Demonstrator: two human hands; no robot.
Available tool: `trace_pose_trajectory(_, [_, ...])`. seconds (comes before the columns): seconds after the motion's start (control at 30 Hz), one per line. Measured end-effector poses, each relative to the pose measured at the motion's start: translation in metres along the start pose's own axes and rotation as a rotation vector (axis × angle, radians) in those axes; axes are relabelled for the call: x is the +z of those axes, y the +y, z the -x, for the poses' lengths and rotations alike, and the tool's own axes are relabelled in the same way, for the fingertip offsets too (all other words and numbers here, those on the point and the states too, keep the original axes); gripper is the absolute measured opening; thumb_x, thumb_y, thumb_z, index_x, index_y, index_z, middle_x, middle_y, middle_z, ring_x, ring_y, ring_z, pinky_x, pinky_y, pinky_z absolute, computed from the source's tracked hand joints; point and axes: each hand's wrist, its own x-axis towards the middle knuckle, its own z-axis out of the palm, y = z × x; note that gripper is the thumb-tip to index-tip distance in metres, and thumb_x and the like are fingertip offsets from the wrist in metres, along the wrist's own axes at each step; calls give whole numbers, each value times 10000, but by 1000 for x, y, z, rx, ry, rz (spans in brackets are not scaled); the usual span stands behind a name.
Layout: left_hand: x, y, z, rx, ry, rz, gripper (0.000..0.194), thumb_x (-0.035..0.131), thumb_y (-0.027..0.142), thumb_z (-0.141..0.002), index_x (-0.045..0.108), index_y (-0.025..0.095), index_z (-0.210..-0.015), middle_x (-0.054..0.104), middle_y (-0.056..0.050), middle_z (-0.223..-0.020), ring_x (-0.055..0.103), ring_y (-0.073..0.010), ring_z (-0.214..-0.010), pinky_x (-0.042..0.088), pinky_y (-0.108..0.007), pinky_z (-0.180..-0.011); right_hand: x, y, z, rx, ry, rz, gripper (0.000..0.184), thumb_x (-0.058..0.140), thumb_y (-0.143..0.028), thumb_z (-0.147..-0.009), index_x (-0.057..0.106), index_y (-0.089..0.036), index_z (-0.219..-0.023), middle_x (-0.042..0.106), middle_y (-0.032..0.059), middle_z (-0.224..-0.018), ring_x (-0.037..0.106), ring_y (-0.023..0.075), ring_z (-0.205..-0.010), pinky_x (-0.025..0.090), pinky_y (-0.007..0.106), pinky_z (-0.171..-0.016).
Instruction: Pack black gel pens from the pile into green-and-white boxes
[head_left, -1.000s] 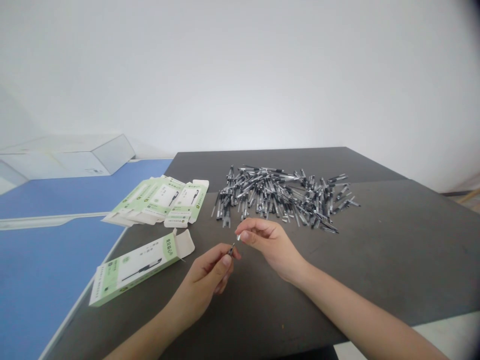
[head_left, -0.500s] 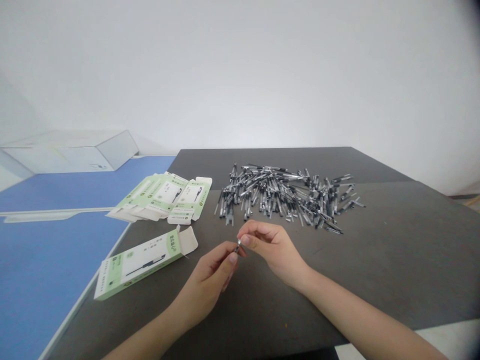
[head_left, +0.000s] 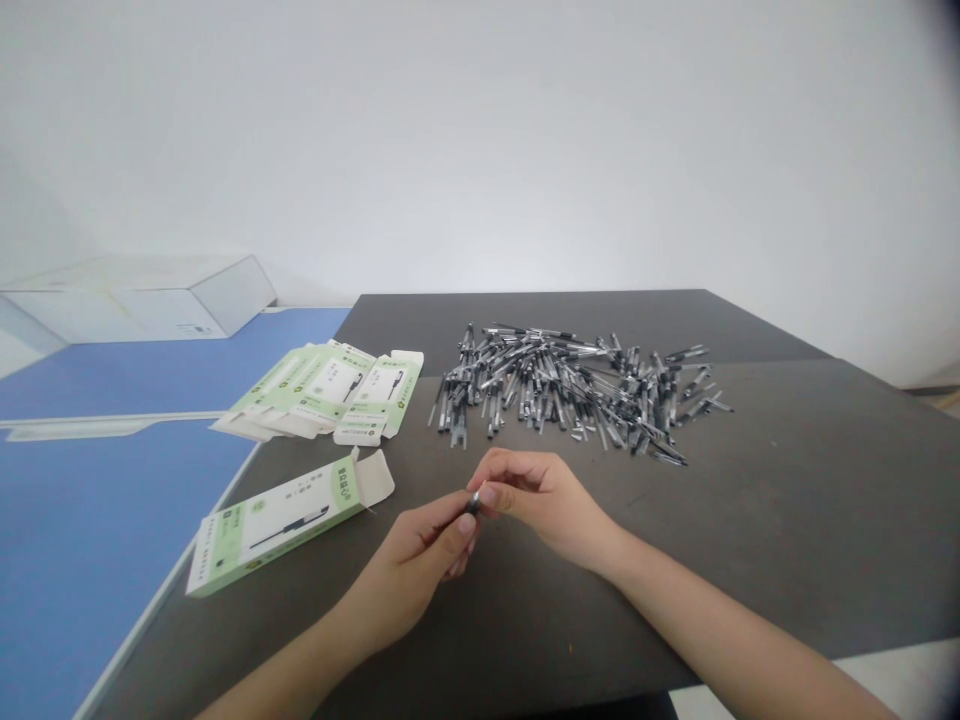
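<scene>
My left hand [head_left: 427, 550] is closed round a pen [head_left: 473, 503], with only its dark front end showing past the thumb. The thumb and forefinger of my right hand [head_left: 536, 495] pinch a small silver pen tip [head_left: 478, 492] at that end. Both hands meet low over the table, and fingers cover most of the pen. Beyond them spreads a loose heap of pens and pen parts [head_left: 555, 385], black, silver and clear. On the left lies a green-and-white pen box [head_left: 281, 525], its end flap open towards my left hand.
A fanned stack of flat green-and-white cartons [head_left: 322, 390] rests at the back left of the dark table [head_left: 787, 500]. Blue table surfaces [head_left: 97, 520] adjoin it on the left, with a large white box [head_left: 135, 300] by the wall.
My right hand has brought the silver tip down onto the pen's end, closing the gap seen earlier. Both hands now touch or nearly touch. The view has shifted slightly.
</scene>
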Motion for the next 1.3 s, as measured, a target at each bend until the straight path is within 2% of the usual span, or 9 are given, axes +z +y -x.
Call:
trace_pose_trajectory(0.1, [1,-3,0,-37,-33,11,380,505,543,-967,583,181,-884,476,35,-665,390,-87,-521,285,-224,-464,1,0,2,-9,10,13,238,739,-422,-856,717,-186,-831,609,-5,-801,571,120,-677,445,280,-661])
trace_pose_trajectory(0.23, [1,-4,2,-40,-29,16,360,509,527,-972,557,184,-869,444,54,-621,332,-75,-496,259,-214,-462,3,4,2,-26,67,51,258,791,-433,-806,707,-190,-789,610,-11,-759,544,119,-685,420,271,-655])
trace_pose_trajectory(0.43, [0,-4,1,-69,-9,132,427,495,559,-958,630,163,-872,466,22,-646,409,-108,-560,324,-238,-516,5,6,1,29,40,-133,334,813,-466,-771,636,-184,-757,597,-34,-647,571,112,-577,417,261,-580])
trace_pose_trajectory(0.7, [1,2,1,-44,105,10,304,703,476,-856,600,191,-876,457,58,-672,347,-72,-527,274,-214,-492,5,9,5,-44,97,21,225,768,-401,-839,681,-197,-801,610,-21,-718,532,117,-674,397,270,-642])
trace_pose_trajectory(0.83, [1,0,1,-69,-1,111,391,603,537,-906,672,152,-906,597,-27,-769,449,-113,-627,335,-246,-556,7,9,6,0,46,-61,247,724,-424,-876,629,-199,-841,588,-40,-659,576,120,-584,415,280,-609])
trace_pose_trajectory(0.93, [0,-3,-2,-102,14,184,471,565,577,-916,696,127,-863,579,-32,-720,461,-120,-616,337,-257,-550,7,6,6,-14,50,-58,261,716,-434,-880,618,-195,-840,571,-35,-717,593,118,-600,418,279,-605])
trace_pose_trajectory(1.07, [1,-3,-4,-54,13,152,373,675,520,-873,660,147,-856,530,14,-701,463,-93,-585,359,-226,-536,5,3,8,-73,69,26,248,698,-431,-896,649,-195,-839,568,-17,-790,566,113,-663,410,272,-628])
trace_pose_trajectory(1.17, [3,-1,-3,-65,-60,159,331,629,516,-908,581,190,-939,595,5,-776,501,-88,-540,342,-203,-459,5,3,8,-79,75,53,261,690,-443,-899,656,-198,-818,557,-17,-795,524,102,-640,394,266,-608])
trace_pose_trajectory(1.3, [3,1,-2,-93,-150,253,392,462,568,-969,551,187,-964,582,26,-636,328,-62,-424,219,-211,-421,5,5,7,-72,109,101,305,713,-479,-871,668,-186,-797,558,-14,-762,519,112,-670,389,269,-631])
